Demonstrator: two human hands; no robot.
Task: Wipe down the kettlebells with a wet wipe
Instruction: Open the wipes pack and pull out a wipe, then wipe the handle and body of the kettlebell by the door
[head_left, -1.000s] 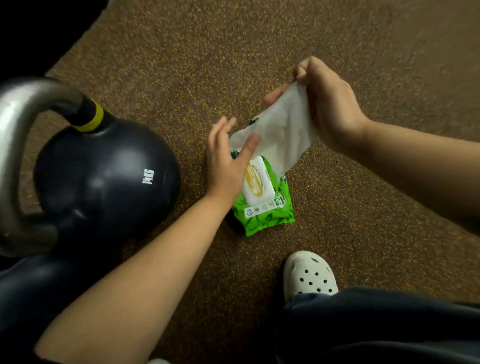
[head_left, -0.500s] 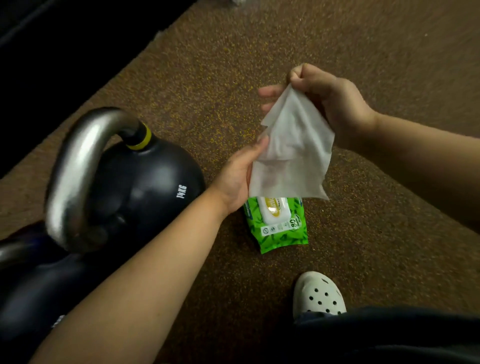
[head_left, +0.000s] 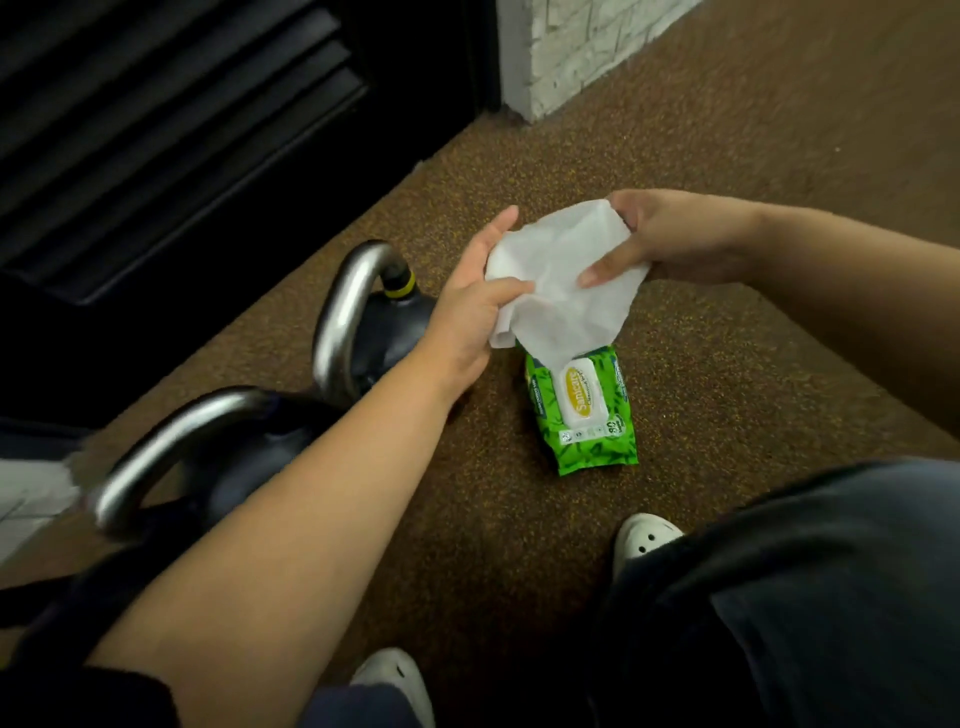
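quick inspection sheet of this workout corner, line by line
surface: brown speckled floor, green wipes pack lying on it
job's things: white wet wipe spread between both hands; far black kettlebell and near black kettlebell, steel handles, neither in hand
clutter: nothing seen
hands: left hand and right hand each grip the wipe
cables: nothing seen
surroundings: black louvred panel, white brick wall, white perforated clogs

Gym: steel-handled kettlebells on speckled rubber floor.
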